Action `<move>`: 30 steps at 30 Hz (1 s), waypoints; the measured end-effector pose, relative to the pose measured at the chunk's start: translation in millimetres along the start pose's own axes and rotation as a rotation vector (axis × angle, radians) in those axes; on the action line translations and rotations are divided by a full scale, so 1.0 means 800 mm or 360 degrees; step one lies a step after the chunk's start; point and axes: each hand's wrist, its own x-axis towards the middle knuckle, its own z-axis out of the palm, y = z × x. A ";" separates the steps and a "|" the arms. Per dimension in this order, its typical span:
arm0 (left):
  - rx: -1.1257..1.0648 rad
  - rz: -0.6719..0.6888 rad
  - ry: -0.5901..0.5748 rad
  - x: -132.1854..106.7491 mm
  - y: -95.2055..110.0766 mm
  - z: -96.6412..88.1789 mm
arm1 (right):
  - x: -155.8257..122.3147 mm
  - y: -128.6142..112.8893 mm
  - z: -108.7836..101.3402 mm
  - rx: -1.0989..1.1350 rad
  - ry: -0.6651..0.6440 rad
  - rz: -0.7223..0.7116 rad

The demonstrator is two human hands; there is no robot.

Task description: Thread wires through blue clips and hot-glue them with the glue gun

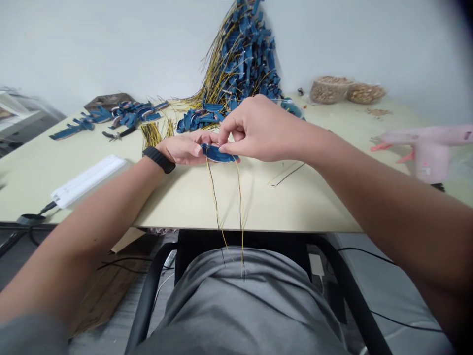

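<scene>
A pink glue gun [430,153], apparently, lies at right.

Bright, even, diffuse light fills the view, leaving only faint soft shadows beneath the left hand [185,150] and right hand [254,130] on the pale counter [295,207]. Wide-angle distortion bows the counter's edge; the pink glue gun [424,148] blurs softly, and the top-right corner darkens.

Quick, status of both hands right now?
Left hand: closed, holding the blue strip.
Right hand: closed, fingers pinching the same strip near its yellow and black wires.
</scene>
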 end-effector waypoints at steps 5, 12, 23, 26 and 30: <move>0.0014 -0.0019 0.0054 -0.001 0.003 0.002 | -0.001 -0.003 -0.002 0.0017 -0.0024 0.0011; 0.0096 -0.0147 0.0338 0.006 0.008 0.018 | 0.002 -0.003 -0.005 0.0078 -0.0043 0.0002; 0.0085 -0.0196 0.0375 0.002 0.003 0.011 | 0.004 -0.002 -0.005 0.0141 -0.0044 -0.0011; 0.0118 -0.0217 0.0390 0.001 0.006 0.014 | 0.006 -0.002 -0.004 0.0146 -0.0030 -0.0016; 0.0089 -0.0183 0.0346 0.001 0.005 0.011 | 0.007 -0.004 -0.003 0.0124 -0.0026 -0.0041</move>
